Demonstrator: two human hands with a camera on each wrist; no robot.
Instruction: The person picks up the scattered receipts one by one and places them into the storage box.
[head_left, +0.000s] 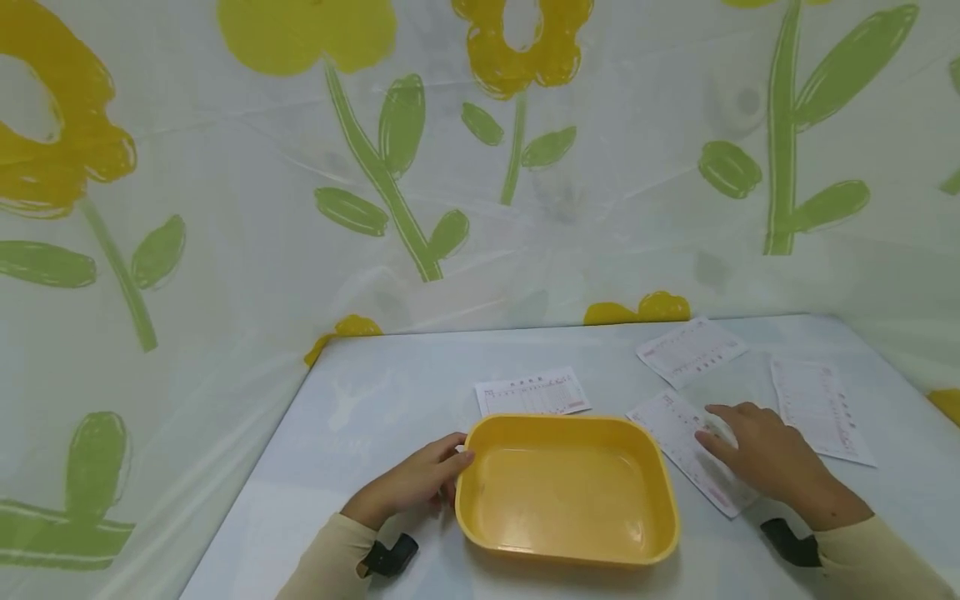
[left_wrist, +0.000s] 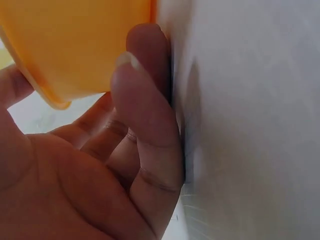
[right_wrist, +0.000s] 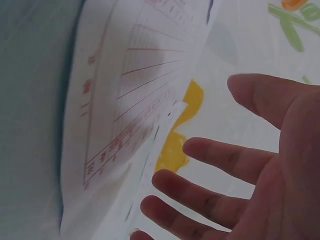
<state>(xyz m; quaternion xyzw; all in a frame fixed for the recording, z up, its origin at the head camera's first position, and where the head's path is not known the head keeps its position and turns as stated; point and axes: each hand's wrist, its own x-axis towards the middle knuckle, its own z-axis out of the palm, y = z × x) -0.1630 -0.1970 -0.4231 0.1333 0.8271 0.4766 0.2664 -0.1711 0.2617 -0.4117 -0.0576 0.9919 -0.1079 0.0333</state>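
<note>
A yellow plastic tray (head_left: 562, 558) with rounded corners stands on the white table, its inside bare. My left hand (head_left: 420, 479) grips its left side, the thumb over the rim and the other fingers against the outer wall. In the left wrist view, the curled fingers (left_wrist: 145, 105) lie low by the tabletop beside the tray wall (left_wrist: 75, 50). Over a printed paper slip (head_left: 686, 454) to the right of the tray hovers my right hand (head_left: 772, 458), fingers spread and holding nothing. The right wrist view shows a gap between those fingers (right_wrist: 215, 155) and the slip (right_wrist: 135, 90).
Another slip (head_left: 532, 393) lies behind the tray, partly hidden by its rim. Two more slips lie at the right, one farther back (head_left: 693, 350) and one beyond my right hand (head_left: 821, 408). A flower-printed curtain (head_left: 247, 208) borders the table's back and sides.
</note>
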